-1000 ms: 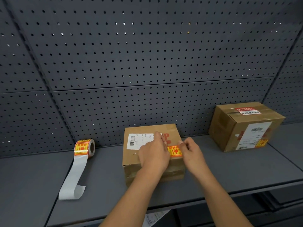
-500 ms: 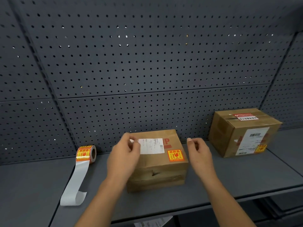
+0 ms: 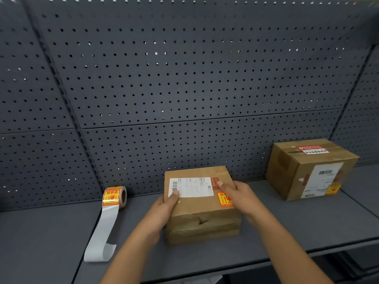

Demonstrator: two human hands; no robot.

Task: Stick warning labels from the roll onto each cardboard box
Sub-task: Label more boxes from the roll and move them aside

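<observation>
1. At the left of the frame, a roll of labels point(image 3: 114, 196) stands on its edge on the grey shelf point(image 3: 41, 242), close to the pegboard wall point(image 3: 184, 78). The outermost label, orange and yellow, faces forward.
2. From the roll, a bare white backing strip point(image 3: 102, 232) runs down toward the lower left of the frame. Its end curls up on the shelf.
3. Just right of the strip, the left hand point(image 3: 164, 210) grips the left side of the middle box point(image 3: 202, 210). Its thumb lies on the top, touching the lower left corner of a white shipping slip point(image 3: 190, 187). The fingers go down the box's side, out of sight.
4. The middle box sits on the shelf in the lower centre of the frame, well apart from the roll. Its front is creased and has a small tear.
5. A warning label point(image 3: 225, 199) is stuck on the box's top near the right front corner, just right of the shipping slip.
6. The right hand point(image 3: 240, 196) clasps the box's right edge. The thumb is on top above the warning label, and the fingers are curled down the right side.
7. At the far right of the frame, the right box point(image 3: 309, 169) stands near the wall, apart from both hands. It carries a second warning label point(image 3: 333, 189) low on its front face.
</observation>
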